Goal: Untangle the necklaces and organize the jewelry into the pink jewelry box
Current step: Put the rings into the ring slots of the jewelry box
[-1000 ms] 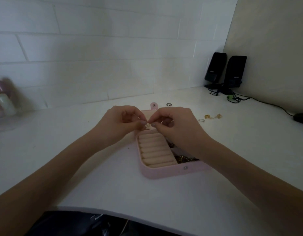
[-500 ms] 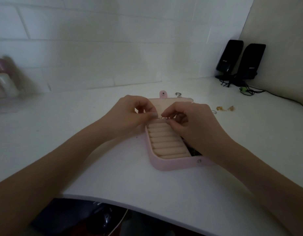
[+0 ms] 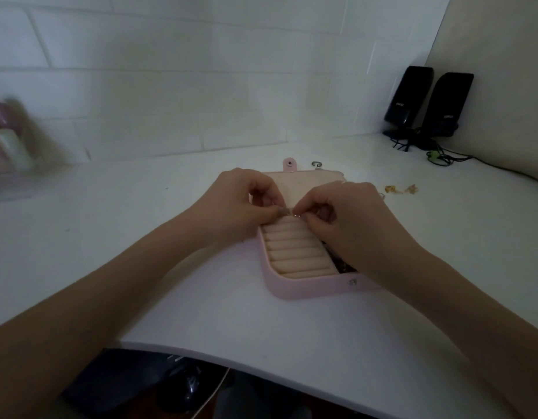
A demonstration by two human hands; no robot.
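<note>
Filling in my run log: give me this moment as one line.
left hand: pinches small ring | right hand: pinches same ring | place: over open pink jewelry box ring rolls | step: seating ring

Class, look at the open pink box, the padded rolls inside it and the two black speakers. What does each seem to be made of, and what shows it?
Pink box: probably faux leather, smooth matte skin, rounded corners, metal snap.
Rolls: likely velvet-covered foam, soft beige ridges without shine.
Speakers: apparently glossy black plastic, faint sheen on flat fronts.
</note>
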